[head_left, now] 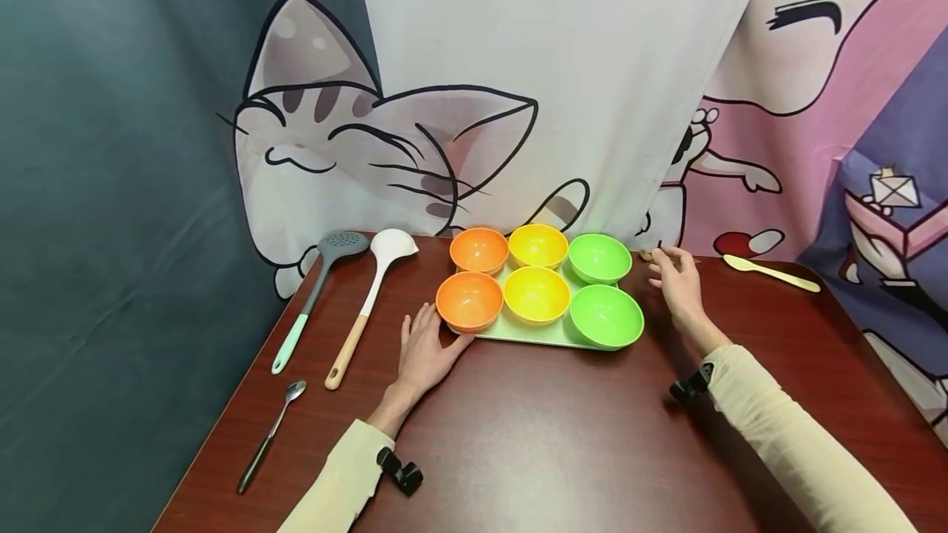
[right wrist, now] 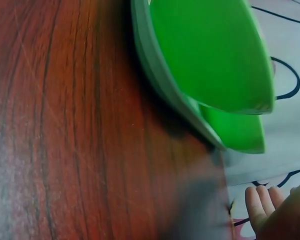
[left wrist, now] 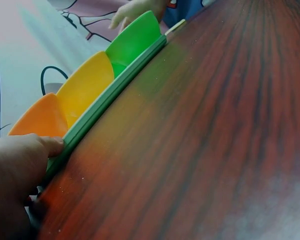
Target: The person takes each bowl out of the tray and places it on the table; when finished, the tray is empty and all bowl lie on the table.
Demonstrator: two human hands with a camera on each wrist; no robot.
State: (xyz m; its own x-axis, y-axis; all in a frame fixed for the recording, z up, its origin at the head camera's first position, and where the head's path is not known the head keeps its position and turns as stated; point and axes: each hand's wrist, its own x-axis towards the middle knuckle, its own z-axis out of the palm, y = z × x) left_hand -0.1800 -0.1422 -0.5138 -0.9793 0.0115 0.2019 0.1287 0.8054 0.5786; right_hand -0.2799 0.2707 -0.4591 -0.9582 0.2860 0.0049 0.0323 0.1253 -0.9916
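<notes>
Pale green flat rectangular plastic tray (head_left: 518,334), loaded with six small round plastic bowls in two rows, sits toward the far middle of the dark red wood-grain surface (head_left: 563,442), and both hands are at its ends. Nearest us, the left hand (head_left: 424,352) lies flat on the surface, fingers straight, thumb side pressed against the tray's left end; the left wrist view shows a fingertip right at the tray's thin raised rim (left wrist: 107,102), below the near orange bowl (head_left: 469,301). Nothing is gripped there.

Across on the right, the right hand (head_left: 677,282) hovers just beside the tray's far right corner, fingers loosely spread and relaxed, holding nothing. The right wrist view shows the near green bowl (right wrist: 215,55) overhanging the tray edge, with the hand clear of it.

My read on handling: the tray looks light and fairly stiff, but shallow, with only a low lip to catch. The bowls look smooth and light, so they'd likely slide or tip if it tilts. Best hold looks like the two short ends, fingers under the rim, thumbs on top, kept level. The glossy surface probably lets it skid.

Middle of the tray, the near yellow bowl (head_left: 536,294); behind it the far row, orange, yellow, green. Off left lie a steel spoon with a black handle (head_left: 270,434), a white ladle with a wooden handle (head_left: 370,298) and a grey slotted ladle with a mint handle (head_left: 318,294). Far right, a cream plastic spoon (head_left: 770,272) before the cartoon cat curtain (head_left: 333,146).
</notes>
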